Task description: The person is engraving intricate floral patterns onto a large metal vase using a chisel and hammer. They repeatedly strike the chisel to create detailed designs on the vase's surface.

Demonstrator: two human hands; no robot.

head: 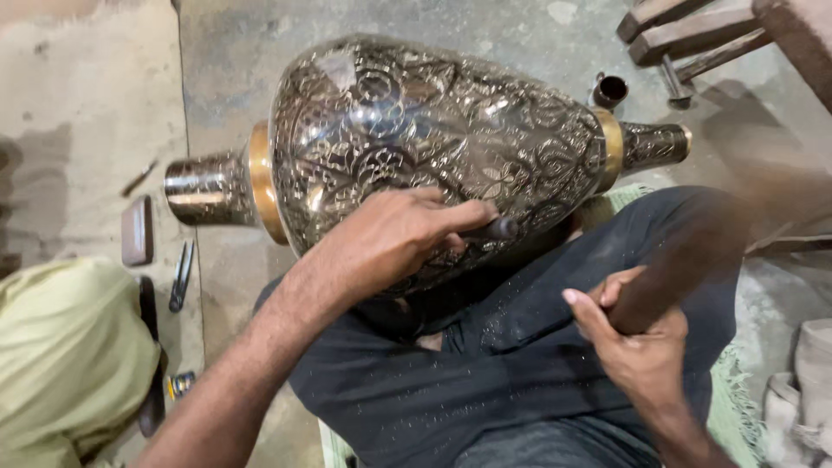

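Floor (95,104) on the far left carried a dark flat block (136,230), a small pair of pliers-like tools (180,276) and a pale green cloth bundle (65,364). Engraved metal vase (433,147) lay on its side across the person's lap, brass-banded neck pointing left, narrow foot pointing right, dark trousers (485,381) under it flecked with bright metal chips. Left hand (394,234) rested on the vase's near flank, grip closed around a thin dark chisel (494,228) with the tip set against the engraved surface. Right hand (637,347) was lower right, grip closed on the handle of a wooden mallet (693,251), which was motion-blurred above the thigh. A small dark cup (609,90) sat on the floor beyond the foot, wooden furniture legs (685,39) top right. Judged step: chasing the pattern, mid-swing. Next move would call for the mallet landing square on the chisel butt, with the tip held steady on the line and the vase kept from rolling on the lap.
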